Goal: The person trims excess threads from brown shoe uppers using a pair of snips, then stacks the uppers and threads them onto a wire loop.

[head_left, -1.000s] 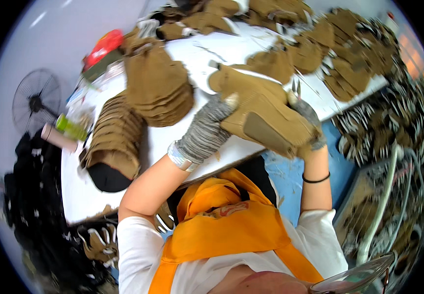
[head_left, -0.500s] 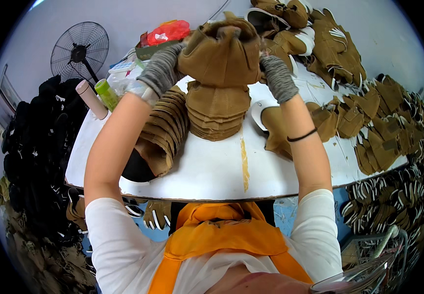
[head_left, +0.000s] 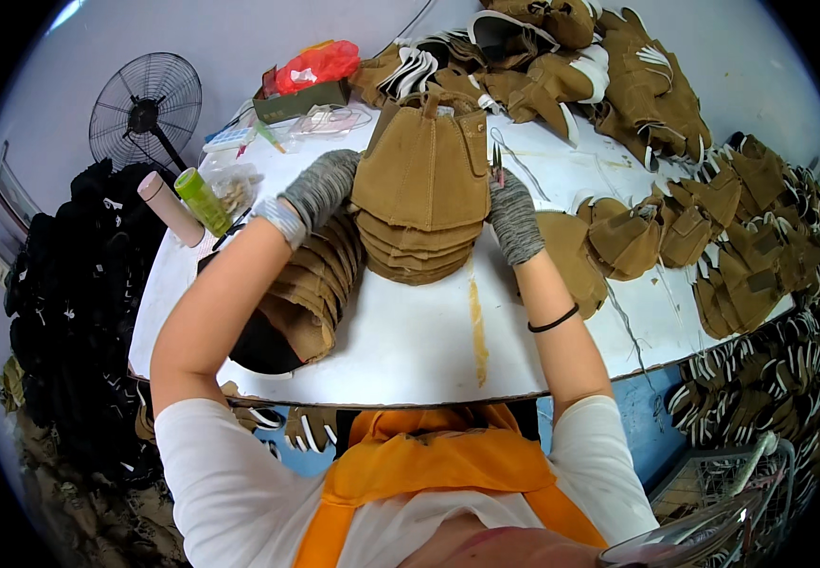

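A brown cap (head_left: 421, 175) sits on top of a stack of brown caps (head_left: 415, 262) in the middle of the table. My left hand (head_left: 323, 189), in a grey knit glove, grips its left side; the fingertips are partly hidden. At the cap's right side is my right hand (head_left: 516, 218), gloved alike, its fingers closed around small pointed thread snips (head_left: 498, 166) whose tips stick up. This hand also touches the cap's edge. Beside the stack, under my left forearm, lies a tilted row of nested brown caps (head_left: 320, 293) with a black brim underside at the near end.
More brown caps (head_left: 623, 237) lie to the right, and a heap of caps (head_left: 561, 85) covers the back. A green bottle (head_left: 203, 201), a pink flask (head_left: 169, 208) and a box (head_left: 301, 100) with a red bag stand at the left. A fan (head_left: 145, 114) is beyond.
Both hands have come down and nearer with the cap, which was held above the stack and now rests on it. The snips in my right hand now show.
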{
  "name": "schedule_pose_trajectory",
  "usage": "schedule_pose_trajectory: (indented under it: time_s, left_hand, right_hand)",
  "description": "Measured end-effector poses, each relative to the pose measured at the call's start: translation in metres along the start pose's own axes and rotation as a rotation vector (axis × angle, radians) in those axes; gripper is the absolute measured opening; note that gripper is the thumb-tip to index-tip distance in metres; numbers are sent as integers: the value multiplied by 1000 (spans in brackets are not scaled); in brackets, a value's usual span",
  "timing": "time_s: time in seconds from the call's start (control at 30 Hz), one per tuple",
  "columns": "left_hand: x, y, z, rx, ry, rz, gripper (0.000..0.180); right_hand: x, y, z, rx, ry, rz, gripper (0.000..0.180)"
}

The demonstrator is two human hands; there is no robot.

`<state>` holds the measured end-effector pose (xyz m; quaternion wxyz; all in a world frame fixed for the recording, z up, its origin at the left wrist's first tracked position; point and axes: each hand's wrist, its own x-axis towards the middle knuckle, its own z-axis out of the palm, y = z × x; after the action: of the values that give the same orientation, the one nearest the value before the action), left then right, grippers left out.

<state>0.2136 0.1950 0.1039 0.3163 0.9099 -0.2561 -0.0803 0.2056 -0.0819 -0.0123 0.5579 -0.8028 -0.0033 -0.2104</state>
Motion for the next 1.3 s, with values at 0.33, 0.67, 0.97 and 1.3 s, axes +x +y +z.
schedule_pose_trajectory:
  time_s: [0.33,0.67,0.97,1.3]
  left_hand:
    - [25,95,-14,202,481,881,40]
    - [10,108,48,505,884,614,33]
    - [38,77,46,66,752,436,34]
    - [16,106,70,107,913,707,27]
  right_hand:
    - [-11,-22,4,189,189,9,46]
    - [-178,23,-59,454,-48,333,26]
    - [-195,40,-140,179,426,363,31]
    - [-202,49,-158,-299,387,326,55]
